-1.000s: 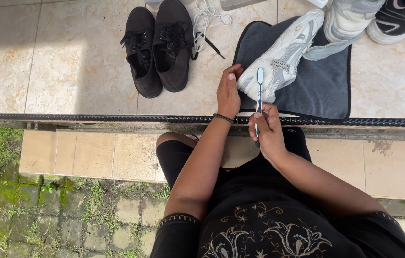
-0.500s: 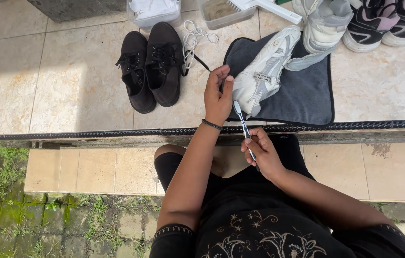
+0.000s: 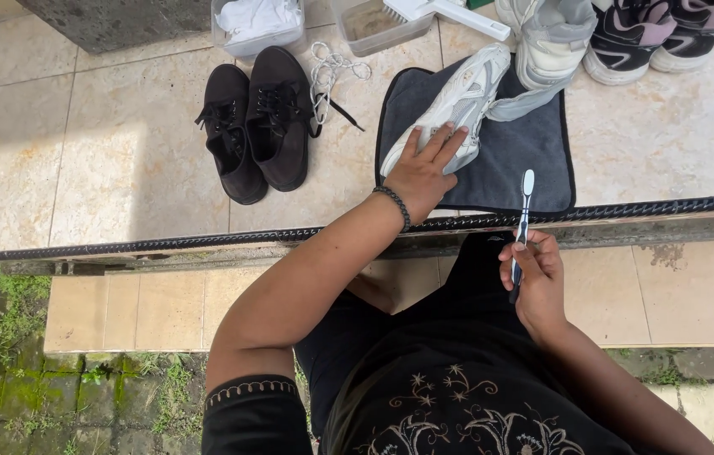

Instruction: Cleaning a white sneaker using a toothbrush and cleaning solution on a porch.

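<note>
White sneaker (image 3: 456,108) under L hand (image 3: 421,172).

I see the left arm stretched fwd, elbow nearly straight, wrist banded. Left hand (image 3: 421,173) lies palm-down, fingers spread and extended, resting flat. Right arm bent, forearm angled up toward the body's front. Right hand (image 3: 536,278) is closed, fingers curled w/ thumb pressed across, grip approx pencil-style, though the fingertips are partly hidden. Hands well apart.
</note>
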